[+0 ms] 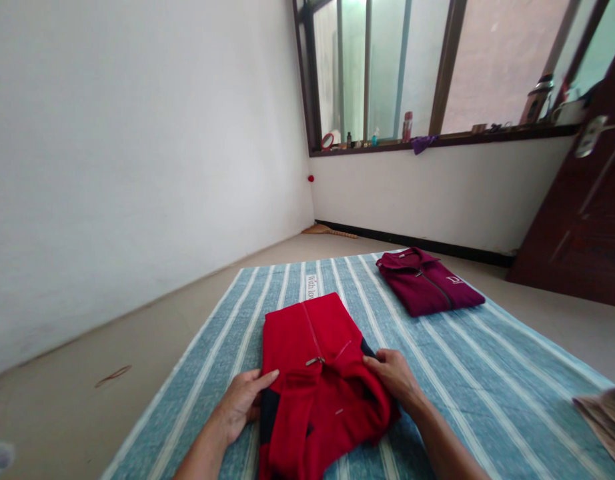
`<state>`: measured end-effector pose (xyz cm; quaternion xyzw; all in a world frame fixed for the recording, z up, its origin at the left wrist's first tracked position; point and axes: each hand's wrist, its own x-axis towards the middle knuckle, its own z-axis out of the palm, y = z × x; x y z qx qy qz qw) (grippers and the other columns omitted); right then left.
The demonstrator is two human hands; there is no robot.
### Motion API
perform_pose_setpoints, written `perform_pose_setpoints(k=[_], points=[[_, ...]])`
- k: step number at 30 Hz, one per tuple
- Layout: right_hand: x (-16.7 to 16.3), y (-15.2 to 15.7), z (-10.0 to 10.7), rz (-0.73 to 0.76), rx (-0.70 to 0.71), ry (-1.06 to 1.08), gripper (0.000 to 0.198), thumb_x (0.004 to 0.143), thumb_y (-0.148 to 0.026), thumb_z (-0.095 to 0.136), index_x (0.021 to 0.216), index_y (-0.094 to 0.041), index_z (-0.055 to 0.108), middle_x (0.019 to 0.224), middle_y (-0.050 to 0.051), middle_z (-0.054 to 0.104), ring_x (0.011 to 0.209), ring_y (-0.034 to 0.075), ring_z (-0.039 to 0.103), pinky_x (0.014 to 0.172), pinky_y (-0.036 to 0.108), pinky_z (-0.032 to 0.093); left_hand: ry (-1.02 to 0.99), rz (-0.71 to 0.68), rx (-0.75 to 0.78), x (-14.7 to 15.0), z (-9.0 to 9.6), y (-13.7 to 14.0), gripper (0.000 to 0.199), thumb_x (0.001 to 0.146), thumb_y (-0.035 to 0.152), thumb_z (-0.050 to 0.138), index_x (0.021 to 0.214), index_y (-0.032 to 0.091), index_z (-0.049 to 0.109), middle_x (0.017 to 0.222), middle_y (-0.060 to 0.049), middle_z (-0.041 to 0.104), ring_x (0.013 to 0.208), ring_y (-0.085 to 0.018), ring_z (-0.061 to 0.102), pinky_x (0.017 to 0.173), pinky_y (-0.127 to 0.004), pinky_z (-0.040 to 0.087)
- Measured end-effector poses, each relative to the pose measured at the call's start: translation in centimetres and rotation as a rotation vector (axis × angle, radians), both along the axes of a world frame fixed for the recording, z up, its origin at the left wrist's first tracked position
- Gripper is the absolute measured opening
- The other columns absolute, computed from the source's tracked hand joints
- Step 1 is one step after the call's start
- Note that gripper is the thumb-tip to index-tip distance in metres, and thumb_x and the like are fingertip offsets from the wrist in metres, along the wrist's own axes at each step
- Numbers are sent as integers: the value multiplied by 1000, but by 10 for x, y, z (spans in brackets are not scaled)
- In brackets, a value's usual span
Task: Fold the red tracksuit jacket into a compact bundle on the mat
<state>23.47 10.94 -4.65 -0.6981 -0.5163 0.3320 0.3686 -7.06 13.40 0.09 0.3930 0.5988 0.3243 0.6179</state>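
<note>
Striped cloth (pixel 437 373) is lying beneath the grip, left hand (pixel 241 403) and right hand (pixel 395 377) grasping a red jacket (pixel 297 337) by opposite sides, a maroon jacket (pixel 427 287) resting beyond.

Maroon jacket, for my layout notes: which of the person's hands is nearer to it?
Right. The right hand holds the right side of the red jacket, nearer the camera than the maroon jacket; the left hand holds the opposite side, farther away.

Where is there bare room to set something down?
The striped cloth has most room between the right hand, maroon jacket and brown fabric. Narrower patches lie between that jacket and the red jacket, and left of the left hand. It's crowded where both hands hold the red jacket.
</note>
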Motion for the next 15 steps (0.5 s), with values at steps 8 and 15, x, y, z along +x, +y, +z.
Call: perform_pose_setpoints(k=[8, 15], points=[[-1, -1, 2, 0, -4, 11, 34, 77, -37, 57, 52, -20, 43, 48, -6, 35, 49, 10, 34, 47, 26, 22, -14, -11, 4, -1, -2, 0, 52, 54, 48, 83, 89, 13, 65, 78, -12, 75, 62, -21, 68, 52, -28, 53], [-1, -1, 4, 0, -6, 3, 35, 77, -36, 58, 51, -20, 40, 47, -7, 31, 48, 9, 31, 47, 26, 20, 0, 0, 0, 1, 1, 0, 53, 53, 48, 83, 88, 13, 64, 76, -11, 75, 59, -20, 67, 50, -27, 52]])
